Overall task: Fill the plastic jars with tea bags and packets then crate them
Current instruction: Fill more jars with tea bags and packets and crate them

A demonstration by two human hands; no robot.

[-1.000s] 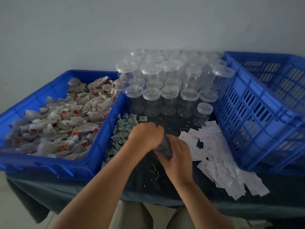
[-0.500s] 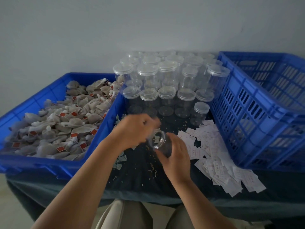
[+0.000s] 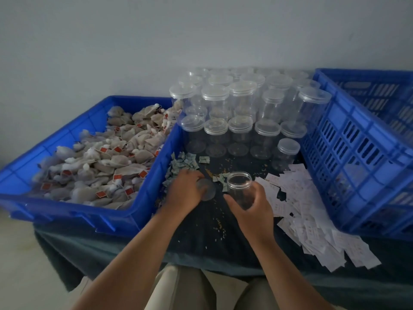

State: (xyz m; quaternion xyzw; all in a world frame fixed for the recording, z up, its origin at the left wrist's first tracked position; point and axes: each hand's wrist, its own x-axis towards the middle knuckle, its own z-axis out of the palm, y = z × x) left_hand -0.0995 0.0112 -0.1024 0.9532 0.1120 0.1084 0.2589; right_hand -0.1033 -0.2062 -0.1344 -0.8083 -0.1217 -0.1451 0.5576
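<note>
Now, right hand (image 3: 252,208) gripping open jar (image 3: 239,184), left hand (image 3: 184,191) palm down, pinching lid (image 3: 207,191).

tea bags (image 3: 100,157) in bin (image 3: 147,193) left | jars (image 3: 240,128) centre rear | packets (image 3: 183,163) before jars | crate (image 3: 357,157) right | slips (image 3: 308,220) before crate

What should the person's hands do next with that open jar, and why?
Probably the left hand should set the lid down and reach for the tea bags in the blue tray. The jar in the right hand is open and looks empty, and the left hand holds the lid low over the dark cloth, beside the small packets.
</note>
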